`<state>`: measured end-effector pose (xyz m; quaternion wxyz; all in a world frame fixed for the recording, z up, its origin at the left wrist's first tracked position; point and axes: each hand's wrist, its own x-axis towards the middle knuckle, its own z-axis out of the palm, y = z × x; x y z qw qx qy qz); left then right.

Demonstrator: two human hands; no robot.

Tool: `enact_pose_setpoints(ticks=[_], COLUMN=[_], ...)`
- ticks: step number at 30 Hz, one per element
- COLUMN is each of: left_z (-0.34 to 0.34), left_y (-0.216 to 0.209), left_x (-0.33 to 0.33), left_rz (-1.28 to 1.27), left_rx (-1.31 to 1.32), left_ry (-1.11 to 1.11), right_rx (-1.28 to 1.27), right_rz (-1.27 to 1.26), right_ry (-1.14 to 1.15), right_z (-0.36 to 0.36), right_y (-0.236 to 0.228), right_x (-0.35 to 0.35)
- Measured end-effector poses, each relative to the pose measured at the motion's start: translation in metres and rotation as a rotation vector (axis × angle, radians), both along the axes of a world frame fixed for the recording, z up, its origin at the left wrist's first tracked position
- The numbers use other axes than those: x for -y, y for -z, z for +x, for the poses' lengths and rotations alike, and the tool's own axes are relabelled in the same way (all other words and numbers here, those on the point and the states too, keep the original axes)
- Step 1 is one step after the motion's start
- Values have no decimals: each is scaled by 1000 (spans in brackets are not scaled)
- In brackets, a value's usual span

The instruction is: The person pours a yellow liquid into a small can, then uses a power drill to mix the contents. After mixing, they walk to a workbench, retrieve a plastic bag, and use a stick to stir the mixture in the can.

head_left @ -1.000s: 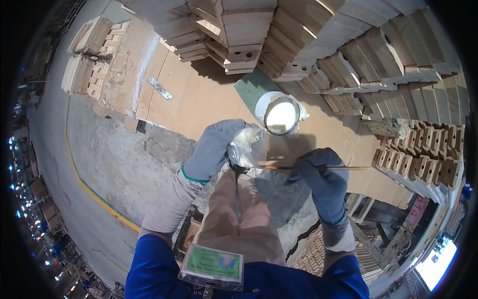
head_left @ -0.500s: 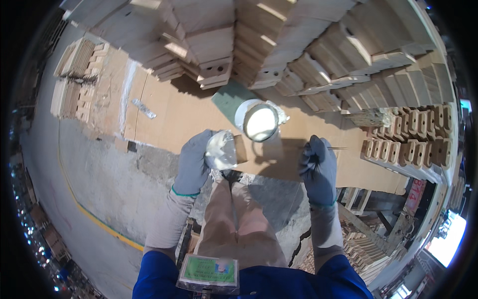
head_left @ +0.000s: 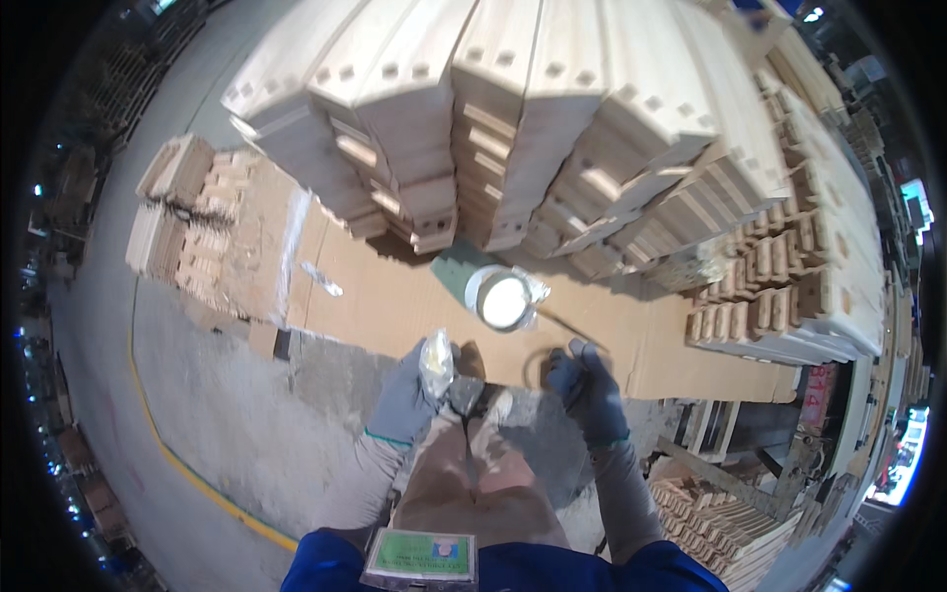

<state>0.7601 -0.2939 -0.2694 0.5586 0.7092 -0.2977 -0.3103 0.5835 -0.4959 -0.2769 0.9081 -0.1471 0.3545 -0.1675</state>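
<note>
My left hand, in a grey glove, is closed around a small clear plastic bag with whitish stuff inside. My right hand, gloved too, has its fingers curled around a thin dark stick that points up and left toward a round container. That container holds something bright white and has crumpled clear plastic at its right side. It stands on cardboard, against a dark green piece. Both hands are apart from the container, at the cardboard's near edge.
Tall pale wooden boards with small holes stand in a row behind the container. Slotted wooden pieces are stacked at right and far left. A silvery strip lies on the cardboard. More wooden pieces sit low at right.
The view has tilted up, showing more of the boards. My right hand has come inward, and the stick now points up-left instead of right. The bag in my left hand is turned more upright.
</note>
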Motion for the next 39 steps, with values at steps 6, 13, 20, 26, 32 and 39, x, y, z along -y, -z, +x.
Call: enact_pose_setpoints(ticks=[6,13,20,26,32,39], left_z=[-19,-37,-34,-42,-4,64], left_y=[-25,-90,-113,-137,-162,-171], left_x=[1,12,-9,-2,-10,-27], left_rz=[-529,-574,-725,-428,-493,-416], left_rx=[-1331,-1463,-1387,-65,425,247], left_ry=[-91,33,255,72,16,-102], right_rx=[144,253,250,254,273,213], right_rz=[-643,5,-257,-803,-649,-1093], right_ry=[-285,-272,-371,-318,-378,-350], right_z=[-18,-16,2,26,64,130], right_y=[-21,-76,-167,-167,-205,-171], right_x=[-15,-34,-71,-80,-98,-124])
